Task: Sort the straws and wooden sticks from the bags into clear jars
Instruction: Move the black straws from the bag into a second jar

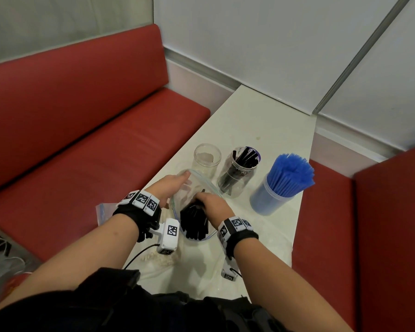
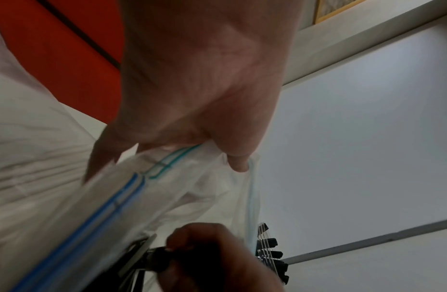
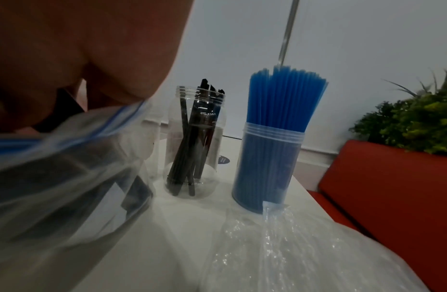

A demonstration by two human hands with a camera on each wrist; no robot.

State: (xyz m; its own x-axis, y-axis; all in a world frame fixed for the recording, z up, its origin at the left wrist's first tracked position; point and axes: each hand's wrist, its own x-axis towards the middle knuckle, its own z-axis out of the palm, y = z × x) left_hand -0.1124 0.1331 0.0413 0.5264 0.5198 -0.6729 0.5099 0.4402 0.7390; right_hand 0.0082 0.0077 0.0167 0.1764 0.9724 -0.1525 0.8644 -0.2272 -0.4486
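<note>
A clear zip bag [image 1: 203, 185] with a blue seal [image 2: 112, 203] lies open on the white table [image 1: 268, 121], and black straws [image 1: 194, 221] lie inside it. My left hand [image 1: 171, 188] pinches the bag's rim [image 2: 192, 152] and holds the mouth wide. Reaching into the bag, my right hand [image 1: 212, 203] grips a bunch of the black straws [image 2: 159, 254]. Behind the bag stand three clear jars: an empty one [image 1: 207, 158], one with several black straws [image 1: 240, 173] [image 3: 196, 142], and one packed with blue straws [image 1: 280, 185] [image 3: 274, 138].
Wooden sticks in a second bag [image 1: 161, 257] lie by my left wrist. An emptied crumpled bag [image 3: 304, 247] lies at the table's right front. Red bench seats [image 1: 82, 130] flank the table; a wall stands behind. A green plant [image 3: 417, 122] sits behind the right bench.
</note>
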